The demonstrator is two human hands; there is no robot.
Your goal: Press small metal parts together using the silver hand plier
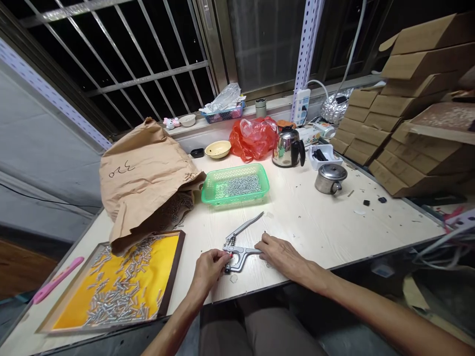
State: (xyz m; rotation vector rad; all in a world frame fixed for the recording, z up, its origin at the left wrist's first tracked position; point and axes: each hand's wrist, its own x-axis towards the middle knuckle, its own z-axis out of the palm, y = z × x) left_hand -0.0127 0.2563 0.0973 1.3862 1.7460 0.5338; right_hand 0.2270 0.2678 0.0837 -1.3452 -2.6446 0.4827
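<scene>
Silver snap-fastener pliers (241,251) lie on the table's near edge, the upper handle raised and a spring between the handles. My right hand (278,253) is closed around the end of the lower handle. At the jaw end, my left hand (211,267) has thumb and forefinger pinched together; a small red bit shows by the fingertips, but what they pinch is hidden. To the left, a shallow tray (174,262) with a yellow lining bears many small metal pins (118,301). Behind the pliers stands a green plastic basket (208,195) with small metal parts (243,185) in it.
A large brown paper bag (148,173) leans over the tray's back edge. A pink-handled tool (59,279) lies at far left. Farther back are a red plastic bag (252,141), a kettle (285,148) and a lidded metal pot (330,179). Cardboard boxes (408,109) are stacked at right.
</scene>
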